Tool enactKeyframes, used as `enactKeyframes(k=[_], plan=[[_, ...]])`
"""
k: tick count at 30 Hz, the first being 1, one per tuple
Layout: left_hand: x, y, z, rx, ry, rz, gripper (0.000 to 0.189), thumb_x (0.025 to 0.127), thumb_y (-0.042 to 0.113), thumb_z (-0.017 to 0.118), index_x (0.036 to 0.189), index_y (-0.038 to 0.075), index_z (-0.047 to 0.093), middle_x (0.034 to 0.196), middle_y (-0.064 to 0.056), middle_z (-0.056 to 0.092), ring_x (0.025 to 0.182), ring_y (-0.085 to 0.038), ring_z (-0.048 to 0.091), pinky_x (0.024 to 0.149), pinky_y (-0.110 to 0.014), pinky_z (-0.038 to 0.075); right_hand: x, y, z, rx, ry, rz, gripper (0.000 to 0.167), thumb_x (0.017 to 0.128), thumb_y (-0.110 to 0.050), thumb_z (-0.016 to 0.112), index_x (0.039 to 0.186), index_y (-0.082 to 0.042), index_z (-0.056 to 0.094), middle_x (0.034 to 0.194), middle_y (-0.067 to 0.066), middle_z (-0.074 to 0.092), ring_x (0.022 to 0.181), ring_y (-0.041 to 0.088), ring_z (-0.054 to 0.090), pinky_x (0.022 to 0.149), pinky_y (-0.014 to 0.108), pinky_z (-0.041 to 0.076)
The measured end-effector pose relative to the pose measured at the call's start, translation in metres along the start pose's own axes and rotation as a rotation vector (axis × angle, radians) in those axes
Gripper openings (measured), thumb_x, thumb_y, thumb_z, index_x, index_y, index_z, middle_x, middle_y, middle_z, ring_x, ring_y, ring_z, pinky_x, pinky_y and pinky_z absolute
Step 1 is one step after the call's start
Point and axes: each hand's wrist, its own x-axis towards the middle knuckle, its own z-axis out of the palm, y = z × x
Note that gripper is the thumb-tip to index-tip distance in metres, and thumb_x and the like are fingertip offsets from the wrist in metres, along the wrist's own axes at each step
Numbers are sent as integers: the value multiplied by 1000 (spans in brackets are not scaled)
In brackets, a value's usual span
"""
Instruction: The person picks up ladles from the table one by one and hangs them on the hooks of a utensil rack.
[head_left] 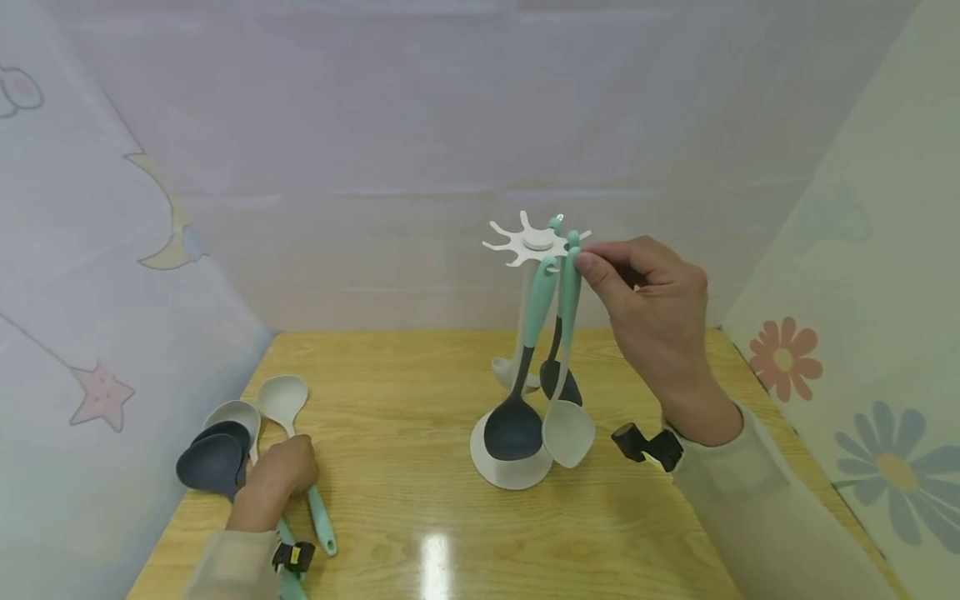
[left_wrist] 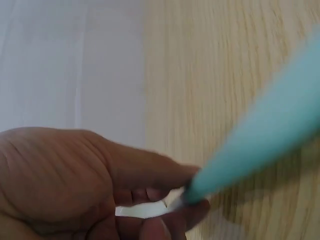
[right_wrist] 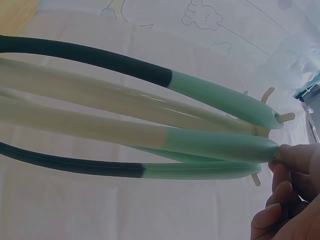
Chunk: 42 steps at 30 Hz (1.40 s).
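Observation:
My right hand (head_left: pixel 660 308) pinches the top of the mint handle of a white spoon (head_left: pixel 568 433), close to the hooks of a white utensil rack (head_left: pixel 537 240). In the right wrist view, thumb and fingertips meet at the end of that spoon's handle (right_wrist: pixel 220 144). A dark ladle (head_left: pixel 513 429) and another dark utensil (head_left: pixel 561 382) hang from the rack, and a white one (head_left: pixel 506 371) hangs behind. At the left, my left hand (head_left: pixel 281 475) pinches another white spoon (head_left: pixel 283 400) where its mint handle (left_wrist: pixel 260 135) starts. That spoon's bowl points away from me.
Beside my left hand, several utensils lie overlapping, among them a dark ladle (head_left: pixel 210 464) and a white-headed one (head_left: pixel 236 414). The rack's round white base (head_left: pixel 510 475) stands on the wooden table (head_left: pixel 405 417). Cloth walls (head_left: pixel 375 167) enclose the table's back and sides.

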Motion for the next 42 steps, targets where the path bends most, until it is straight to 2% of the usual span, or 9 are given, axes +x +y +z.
enactKeyframes(k=[4, 6, 10, 14, 20, 26, 30, 33, 42], plan=[[0, 7, 0, -156, 6, 54, 17, 98, 9, 54, 81, 8, 53, 71, -5, 48, 60, -20, 46, 58, -33, 38, 0, 0, 1, -5, -3, -7, 5, 94, -2, 79, 97, 1, 82, 88, -16, 74, 67, 7, 59, 62, 17, 46], [-3, 13, -1, -248, 3, 78, 20, 101, 13, 55, 81, 10, 56, 73, -3, 49, 58, -18, 46, 58, -33, 40, 0, 0, 1, -4, -2, -7, 5, 94, -2, 79, 97, 1, 82, 88, -15, 74, 67, 7, 59, 62, 17, 46], [-7, 28, -6, -421, -21, 120, 24, 108, 17, 55, 101, 3, 72, 81, -10, 59, 62, -20, 53, 61, -36, 49, 0, -1, 1, -5, 1, -5, 5, 93, -2, 80, 97, 1, 82, 89, -15, 75, 68, 7, 60, 63, 17, 46], [-12, 43, -13, -527, -35, 198, 29, 109, 13, 53, 124, -3, 72, 90, -15, 67, 74, -22, 59, 66, -40, 57, 0, -1, 1, -20, 6, -5, 6, 93, -2, 80, 98, 1, 82, 89, -16, 74, 69, 7, 61, 64, 16, 47], [-24, 67, -26, -453, 56, 277, 30, 105, 11, 64, 134, 5, 71, 90, -5, 71, 74, -19, 64, 63, -35, 58, 0, -2, 1, -32, 11, -3, 7, 93, -2, 81, 99, 1, 82, 89, -17, 74, 70, 7, 63, 65, 16, 49], [-24, 85, -23, -303, 335, 342, 26, 100, 18, 75, 125, 13, 78, 104, -3, 74, 77, -15, 62, 64, -31, 50, -1, -2, 0, -47, 10, 2, 8, 93, -3, 81, 99, 1, 83, 88, -17, 73, 70, 8, 62, 65, 16, 49], [-23, 96, -17, -423, 431, 354, 27, 100, 19, 75, 125, 8, 78, 111, -8, 79, 80, -22, 72, 66, -30, 56, -2, -2, 0, -59, 5, 5, 8, 93, -4, 81, 99, 1, 82, 89, -18, 73, 70, 7, 62, 65, 15, 48], [-26, 111, -19, -549, 450, 364, 28, 101, 20, 74, 125, 6, 78, 105, -8, 81, 83, -24, 76, 67, -26, 59, -2, -2, 0, -67, 4, 5, 8, 93, -3, 81, 100, 1, 82, 89, -19, 72, 71, 6, 62, 65, 15, 49], [-55, 169, -47, -691, 466, 426, 20, 96, 21, 80, 113, 11, 82, 93, 0, 80, 80, -20, 74, 66, -24, 58, -1, -2, 0, -75, 17, -6, 8, 93, -4, 81, 99, 1, 83, 88, -20, 72, 70, 5, 61, 64, 15, 47]])
